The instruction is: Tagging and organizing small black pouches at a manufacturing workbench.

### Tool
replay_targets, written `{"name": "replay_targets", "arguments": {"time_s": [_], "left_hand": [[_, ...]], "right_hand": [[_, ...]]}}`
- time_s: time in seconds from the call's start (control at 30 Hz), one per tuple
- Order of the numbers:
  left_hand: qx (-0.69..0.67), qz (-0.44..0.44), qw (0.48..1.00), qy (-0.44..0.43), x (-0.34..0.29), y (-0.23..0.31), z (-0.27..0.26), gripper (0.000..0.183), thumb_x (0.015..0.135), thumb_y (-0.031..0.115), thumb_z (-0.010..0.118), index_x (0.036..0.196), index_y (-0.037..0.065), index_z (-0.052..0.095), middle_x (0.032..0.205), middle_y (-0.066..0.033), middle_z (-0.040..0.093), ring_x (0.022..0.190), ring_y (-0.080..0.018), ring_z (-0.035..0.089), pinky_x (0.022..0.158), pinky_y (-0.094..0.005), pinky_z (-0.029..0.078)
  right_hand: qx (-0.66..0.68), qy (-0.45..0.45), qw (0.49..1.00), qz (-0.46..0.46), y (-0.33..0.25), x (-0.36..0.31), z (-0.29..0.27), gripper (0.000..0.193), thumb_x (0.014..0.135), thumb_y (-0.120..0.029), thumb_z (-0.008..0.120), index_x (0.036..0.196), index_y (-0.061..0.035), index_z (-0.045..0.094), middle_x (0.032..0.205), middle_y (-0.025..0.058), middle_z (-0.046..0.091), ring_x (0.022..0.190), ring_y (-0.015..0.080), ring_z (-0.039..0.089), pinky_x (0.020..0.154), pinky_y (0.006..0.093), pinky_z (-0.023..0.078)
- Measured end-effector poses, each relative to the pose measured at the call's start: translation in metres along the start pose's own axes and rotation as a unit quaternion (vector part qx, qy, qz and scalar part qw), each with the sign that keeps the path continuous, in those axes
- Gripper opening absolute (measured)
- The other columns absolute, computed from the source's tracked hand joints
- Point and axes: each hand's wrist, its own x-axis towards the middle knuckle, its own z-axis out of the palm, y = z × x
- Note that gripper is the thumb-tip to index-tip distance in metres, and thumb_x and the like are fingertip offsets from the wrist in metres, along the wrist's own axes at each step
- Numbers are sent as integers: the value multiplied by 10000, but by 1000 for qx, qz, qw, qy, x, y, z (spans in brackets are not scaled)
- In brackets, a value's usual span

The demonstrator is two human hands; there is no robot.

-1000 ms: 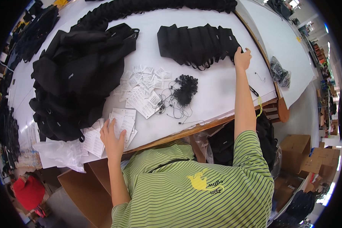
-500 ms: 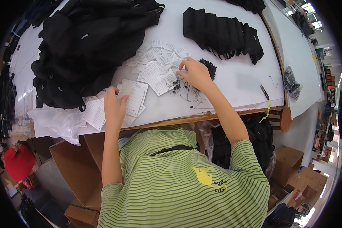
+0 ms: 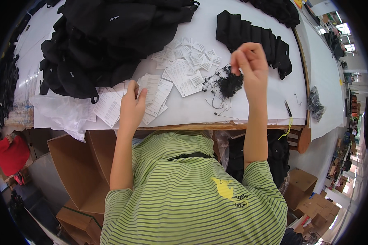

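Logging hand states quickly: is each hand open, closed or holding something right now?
Left hand: closed, holding a white printed sheet.
Right hand: curled and motion-blurred; whether it holds anything cannot be told.

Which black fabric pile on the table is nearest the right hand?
In the picture, the folded row just beyond the right hand; the loose heap lies left, the other pile farther off, at top right.

One desk point(image 3: 277, 100), and on it: one big black heap point(image 3: 110, 41), two black rows point(image 3: 247, 32), one cord tangle point(image 3: 228, 85), one cutter point(image 3: 288, 108), one plastic bag point(image 3: 60, 112), tags point(image 3: 185, 81) beyond counting!
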Motion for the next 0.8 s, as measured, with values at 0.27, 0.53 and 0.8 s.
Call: {"name": "replay_targets", "arguments": {"time_s": [0.27,0.53,0.8], "left_hand": [[-332,118,936,3,-35,43,13,463,867,162,669,1213,40,386,1061,-116,561,960,-172,548,817,-292,442],[-362,108,926,1,-40,36,31,277,822,100,692,1043,-2,559,982,-58,559,875,-131,549,763,-255,433],[-228,210,948,75,-42,41,28,109,808,32,693,887,-24,642,791,-30,568,705,-83,531,610,-202,406]], "right_hand": [[9,-58,996,66,5,-22,25,223,919,0,478,1135,-34,435,723,8,516,666,65,460,620,193,367],[-81,-111,989,46,11,-64,74,292,870,-14,552,1132,-28,423,692,35,572,585,108,531,547,242,420],[-130,-115,984,31,12,-68,79,279,857,-17,566,1099,-31,427,681,38,585,548,120,542,522,249,420]]}}
